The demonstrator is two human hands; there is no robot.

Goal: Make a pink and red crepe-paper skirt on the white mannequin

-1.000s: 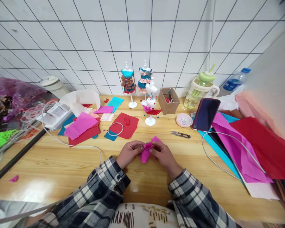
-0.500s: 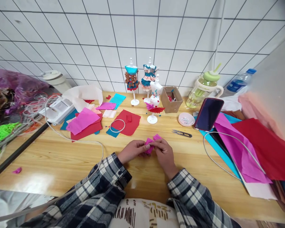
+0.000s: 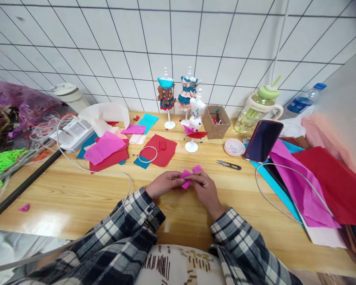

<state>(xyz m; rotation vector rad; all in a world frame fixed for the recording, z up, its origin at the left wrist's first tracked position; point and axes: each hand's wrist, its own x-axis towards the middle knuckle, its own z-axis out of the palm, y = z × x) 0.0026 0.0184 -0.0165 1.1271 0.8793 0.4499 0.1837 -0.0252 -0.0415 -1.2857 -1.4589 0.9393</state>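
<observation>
Between the pinching left hand (image 3: 165, 184) and right hand (image 3: 207, 192), the magenta piece (image 3: 186, 185) now lies flatter than a second ago, suggesting folding is underway.

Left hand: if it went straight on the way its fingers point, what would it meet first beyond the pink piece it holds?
Probably the right hand, which faces the left hand across that pink piece; how much gap lies between them is unclear.

A small magenta sheet (image 3: 186, 183), tilted and partly hidden, is held in left grip (image 3: 165, 184) and right grip (image 3: 207, 190).
</observation>
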